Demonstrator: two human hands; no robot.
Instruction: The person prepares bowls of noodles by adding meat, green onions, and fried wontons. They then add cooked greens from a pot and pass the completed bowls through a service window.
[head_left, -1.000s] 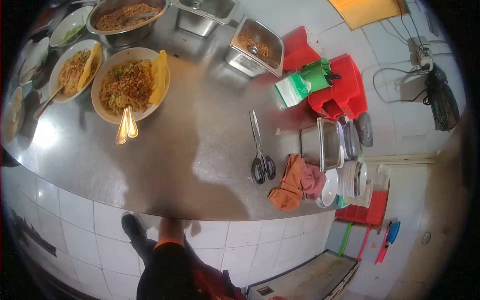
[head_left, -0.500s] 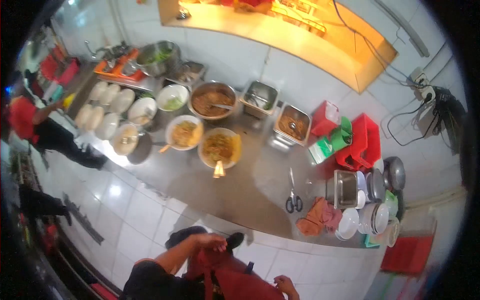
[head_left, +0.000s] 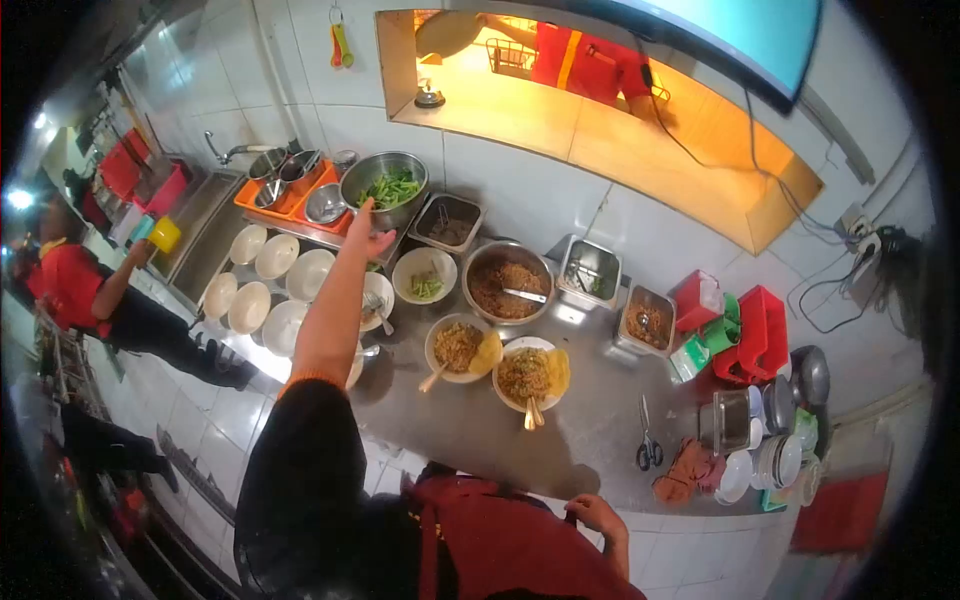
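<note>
My left hand (head_left: 368, 237) is stretched far forward, fingers extended and holding nothing, just in front of a metal bowl (head_left: 405, 205) of chopped greens. Beneath that forearm lie several white bowls (head_left: 310, 275), some partly hidden by it. My right hand (head_left: 597, 515) hangs low beside my red apron (head_left: 520, 545), its fingers loosely bent with nothing visible in them. Between the hands stand two plates of fried rice, one plate (head_left: 437, 345) to the left and another plate (head_left: 502, 392) to the right, each with a yellow piece and cutlery at the rim.
A metal bowl of brown food (head_left: 508, 280) and steel containers (head_left: 590, 270) line the wall. Scissors (head_left: 648, 440), a cloth (head_left: 685, 475) and stacked dishes (head_left: 770, 460) occupy the counter's right end. One person (head_left: 80, 280) stands left by the sink; another (head_left: 590, 65) is behind the serving window.
My left hand has gone from in front of my body out over the counter to the bowl of greens. My right hand has risen slightly. The view has tilted up and shifted left.
</note>
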